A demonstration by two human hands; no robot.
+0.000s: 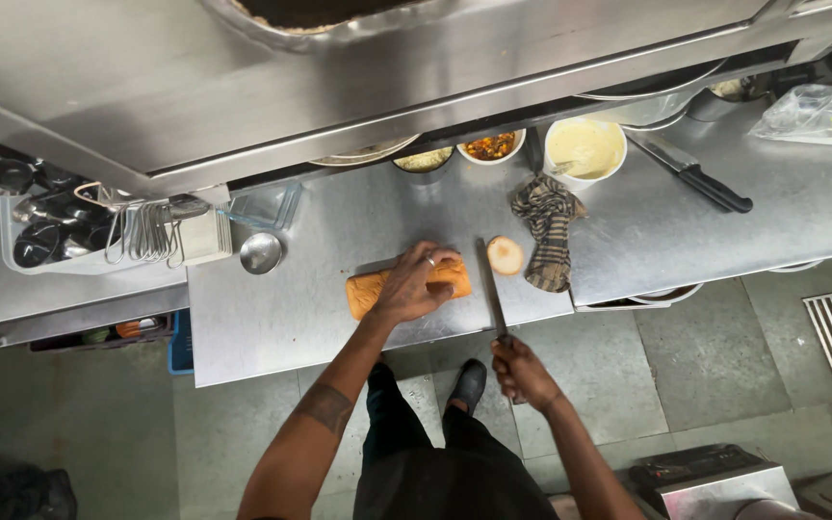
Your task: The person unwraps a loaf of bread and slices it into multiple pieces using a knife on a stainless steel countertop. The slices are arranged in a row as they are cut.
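Nearest the camera, the right hand (522,371) hangs off the counter's near edge, fingers closed round the handle of a long thin-bladed knife (493,289) whose blade lies flat across the steel counter (272,318), pointing away from the person. Just left of the blade, the left hand (414,282) (a ring on one finger) presses down, fingers spread and curled over an oblong golden-brown bread loaf (363,292) that lies near the counter's near edge, lengthwise along it. Such a loaf looks light and soft, apt to squash under hard pressure, so a broad, gentle hold across its top, close to the cut end, seems right. Both forearms reach forward, the left one straighter, the right bent at the elbow. A round cut bread slice (506,255) lies just right of the blade, beside a crumpled checked cloth (548,231). Toward the far edge stands a white bowl of pale sauce (585,147).
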